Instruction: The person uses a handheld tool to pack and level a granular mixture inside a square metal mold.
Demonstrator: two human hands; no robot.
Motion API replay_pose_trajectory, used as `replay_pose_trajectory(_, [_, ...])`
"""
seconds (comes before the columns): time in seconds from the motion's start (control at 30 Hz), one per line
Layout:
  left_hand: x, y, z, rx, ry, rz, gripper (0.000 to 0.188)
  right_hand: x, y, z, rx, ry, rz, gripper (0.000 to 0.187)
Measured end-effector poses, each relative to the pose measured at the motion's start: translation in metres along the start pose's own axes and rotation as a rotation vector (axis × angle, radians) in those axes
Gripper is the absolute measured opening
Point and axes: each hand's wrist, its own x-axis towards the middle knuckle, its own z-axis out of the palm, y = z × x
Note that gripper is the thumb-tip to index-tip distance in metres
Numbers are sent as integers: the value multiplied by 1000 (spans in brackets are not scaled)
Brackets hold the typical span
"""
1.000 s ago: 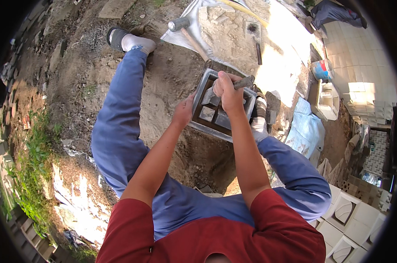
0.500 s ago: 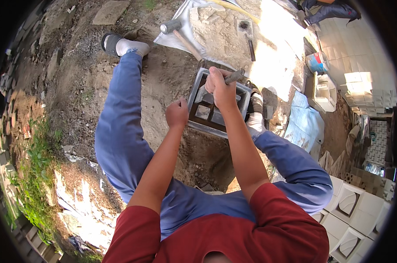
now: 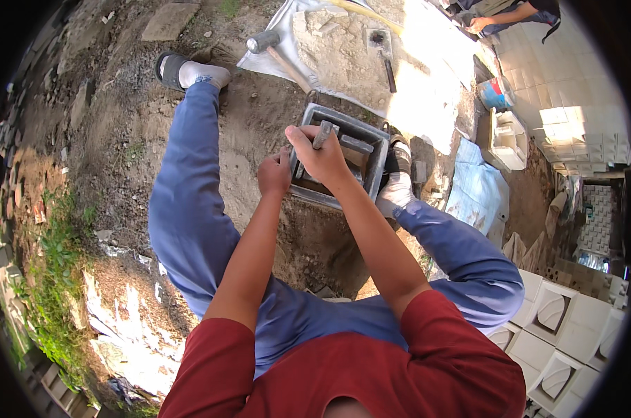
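Between my legs on the dirt sits a grey rectangular mould (image 3: pixel 376 166) with raised block-shaped cores inside. My right hand (image 3: pixel 318 161) is wrapped round the stubby, grey, rough handle (image 3: pixel 324 134) of a tool. The handle's end sticks up past my thumb; the tool's lower part is hidden under the hand, over the mould's left half. Close beside it, my left hand (image 3: pixel 274 173) is closed with curled fingers at the mould's left rim. What its fingers hold, if anything, is hidden.
Beyond the mould lie a mallet (image 3: pixel 263 42) and a white sheet bearing sandy mix (image 3: pixel 329 52), with a black-handled trowel (image 3: pixel 388 70). A bucket (image 3: pixel 495 94), a pale moulded block (image 3: pixel 508 139) and a blue sack (image 3: pixel 477 188) are to the right. Another person's hand (image 3: pixel 479 25) shows at top right.
My right hand has moved left across the mould, and the handle has swung from pointing right to nearly upright. Both hands are now close together. The other person's hand has come into view.
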Motion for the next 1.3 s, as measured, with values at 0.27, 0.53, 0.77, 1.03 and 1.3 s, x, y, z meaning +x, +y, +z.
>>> replay_pose_trajectory(0.27, [2, -1, 4, -15, 33, 26, 51, 0, 4, -1, -44, -55, 71, 48])
replay_pose_trajectory(0.53, [0, -3, 4, -2, 15, 24, 49, 1, 1, -8, 6, 17, -14, 47])
replay_pose_trajectory(0.77, [0, -1, 9, -106, -26, 47, 48, -1, 8, -16, -26, 14, 31, 46])
replay_pose_trajectory(1.03, [0, -5, 9, -155, 18, 79, 50, -8, -9, -13, 2, 35, 26, 47])
replay_pose_trajectory(1.3, [4, -12, 13, -151, 33, 103, 48, 2, 1, -9, -6, 23, 45, 44])
